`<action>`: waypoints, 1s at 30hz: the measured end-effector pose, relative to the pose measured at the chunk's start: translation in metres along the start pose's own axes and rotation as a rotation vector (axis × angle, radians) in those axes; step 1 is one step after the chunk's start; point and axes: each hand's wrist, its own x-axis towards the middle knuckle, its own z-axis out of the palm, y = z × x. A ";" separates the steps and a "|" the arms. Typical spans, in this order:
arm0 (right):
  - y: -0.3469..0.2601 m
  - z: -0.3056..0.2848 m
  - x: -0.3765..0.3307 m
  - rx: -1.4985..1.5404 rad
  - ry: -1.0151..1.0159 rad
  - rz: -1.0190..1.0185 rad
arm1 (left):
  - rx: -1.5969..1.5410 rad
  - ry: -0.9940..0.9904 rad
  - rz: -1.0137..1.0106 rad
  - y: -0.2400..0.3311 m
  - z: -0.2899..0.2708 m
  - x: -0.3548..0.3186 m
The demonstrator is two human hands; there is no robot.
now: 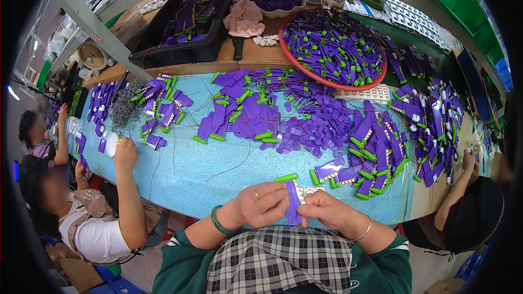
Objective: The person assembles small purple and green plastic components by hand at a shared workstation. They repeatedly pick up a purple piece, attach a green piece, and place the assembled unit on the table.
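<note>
My left hand [260, 205] pinches a flat purple plastic piece with a green tip [292, 207] between thumb and fingers. The piece stands roughly upright just over the table's near edge, its green end at the top. My right hand [331, 210] is closed at the piece's right side, thumb and forefinger pressed near its lower edge. Between my hands a red-and-white patterned strip [310, 190] shows beside the piece; my fingers partly cover it. To the right lies a heap of similar purple-and-green pieces [381, 155] with red-and-white edges.
Loose purple plates [316, 125] and purple-green parts [234, 103] spread over the blue table [190, 158]. A red basin [281, 49] of such pieces stands behind, with a black tray [158, 57] at the back left. Co-workers sit left [103, 223] and right [468, 212].
</note>
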 end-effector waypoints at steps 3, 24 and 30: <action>0.001 -0.014 -0.002 -0.250 0.125 -0.342 | -0.197 0.076 -0.275 0.000 0.010 -0.002; 0.008 -0.025 0.009 0.021 0.378 -0.262 | -1.234 -0.217 -1.344 0.001 0.036 0.040; 0.002 -0.030 0.014 0.289 0.709 -0.631 | -0.238 -0.238 -0.535 -0.088 0.067 0.050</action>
